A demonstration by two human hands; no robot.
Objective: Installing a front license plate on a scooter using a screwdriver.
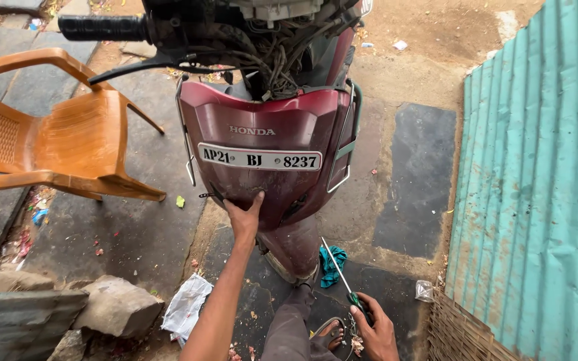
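Two hands at work in the head view, both low in the picture. Left hand [244,217] is up against the lower edge of the maroon scooter front panel [262,144], fingers spread and pressed flat on it, nothing gripped. Right hand [374,331] is down near the bottom edge, clenched around the dark handle of a screwdriver [337,267]; the thin shaft slants up and left toward the front wheel [289,257]. That wheel is mostly hidden under the panel and mudguard, only its lower curve showing. The handlebar [102,28] is cut off by the top edge, and loose wiring [282,50] spills out where the cover is off. A teal rag [332,264] lies on the ground just beside the wheel, behind the shaft. An orange plastic chair [68,137] stands well apart at the left, a corrugated teal sheet [543,174] fills the right, and a white bag [185,307] lies by grey stones [112,307]. A sandalled foot [329,333] peeks out by the right hand.
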